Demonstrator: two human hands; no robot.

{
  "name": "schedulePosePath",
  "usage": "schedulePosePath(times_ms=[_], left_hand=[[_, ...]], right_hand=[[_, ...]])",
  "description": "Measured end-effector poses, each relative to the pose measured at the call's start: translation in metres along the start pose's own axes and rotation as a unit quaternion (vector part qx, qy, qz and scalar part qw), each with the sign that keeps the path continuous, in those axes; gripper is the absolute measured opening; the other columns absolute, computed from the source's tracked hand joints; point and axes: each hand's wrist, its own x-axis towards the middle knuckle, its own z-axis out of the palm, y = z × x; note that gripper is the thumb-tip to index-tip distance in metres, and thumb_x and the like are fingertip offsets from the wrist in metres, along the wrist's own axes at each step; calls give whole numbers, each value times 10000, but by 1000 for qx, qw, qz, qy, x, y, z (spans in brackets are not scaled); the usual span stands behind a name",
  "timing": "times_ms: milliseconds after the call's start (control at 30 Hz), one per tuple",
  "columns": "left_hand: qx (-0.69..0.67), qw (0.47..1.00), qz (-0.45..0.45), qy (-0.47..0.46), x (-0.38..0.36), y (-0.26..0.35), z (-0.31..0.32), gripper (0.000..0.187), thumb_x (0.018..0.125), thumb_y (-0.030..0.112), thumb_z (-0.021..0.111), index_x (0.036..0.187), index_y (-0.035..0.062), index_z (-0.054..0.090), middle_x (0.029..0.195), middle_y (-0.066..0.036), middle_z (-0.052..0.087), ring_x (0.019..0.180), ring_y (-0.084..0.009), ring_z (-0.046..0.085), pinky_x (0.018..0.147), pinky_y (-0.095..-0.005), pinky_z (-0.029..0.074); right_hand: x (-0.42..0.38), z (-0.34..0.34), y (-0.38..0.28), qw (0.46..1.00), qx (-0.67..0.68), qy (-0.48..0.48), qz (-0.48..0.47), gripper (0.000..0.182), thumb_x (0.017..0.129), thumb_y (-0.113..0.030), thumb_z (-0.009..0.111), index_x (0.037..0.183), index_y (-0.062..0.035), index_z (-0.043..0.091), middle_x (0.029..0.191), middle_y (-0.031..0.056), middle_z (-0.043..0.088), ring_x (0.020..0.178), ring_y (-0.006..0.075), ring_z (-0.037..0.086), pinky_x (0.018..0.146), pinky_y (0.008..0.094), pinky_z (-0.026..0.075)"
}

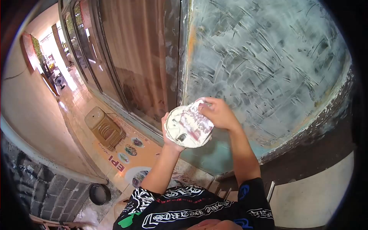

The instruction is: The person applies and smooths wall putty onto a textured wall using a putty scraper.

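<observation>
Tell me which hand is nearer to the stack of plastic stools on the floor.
Left. The left hand, cupping the round putty-smeared board, is on the side of the stools; the right hand is farther across.

Daylight is strong and uneven. The brightest spot sits at ten o'clock, where the far corridor point(57, 57) blows out to white and glare streaks the floor tiles point(76, 103). The wall point(268, 57) at one o'clock is evenly lit and sharp. Heavy fisheye distortion bends straight lines, and a black vignette rings the frame, thickest at three o'clock. The lower corners lie in dim shadow.
</observation>
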Motion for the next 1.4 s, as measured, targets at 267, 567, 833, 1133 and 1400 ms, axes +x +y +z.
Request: schedulePosePath(times_ms=[267,567,833,1133,1400], left_hand=[[-27,995,-34,-89,5,-13,12,716,955,603,348,1394,63,518,1397,-179,549,1222,-400,562,1027,-594,443],[-13,997,-36,-65,17,-16,21,727,941,612,380,1423,78,489,1445,-173,505,1254,-447,517,996,-705,395],[9,991,-86,-100,26,-28,70,768,932,620,360,1465,71,428,1460,-187,481,1278,-465,495,1017,-689,398],[-4,976,-170,-134,60,-87,90,720,944,614,344,1384,72,522,1387,-167,556,1230,-410,549,1040,-565,439],[-39,975,-204,-83,70,-107,77,735,925,649,388,1394,101,526,1424,-162,528,1261,-454,504,1013,-707,380]], right_hand=[[5,-16,6,999,-41,-10,5,275,971,-71,602,1207,70,600,989,72,701,872,94,645,765,254,531],[-2,-42,-21,1000,-6,22,15,265,974,-64,591,1211,55,603,972,62,701,846,92,650,749,252,534],[-31,-59,-122,982,-150,85,-78,354,965,-109,638,1287,19,568,981,32,685,865,72,616,762,256,523],[-94,-115,-230,744,-572,292,-184,274,890,-211,692,1115,-57,668,878,121,710,768,269,658,741,351,506],[-137,-192,-316,640,-648,388,-141,251,931,-238,652,1061,-23,646,941,176,698,821,359,633,771,374,495]])
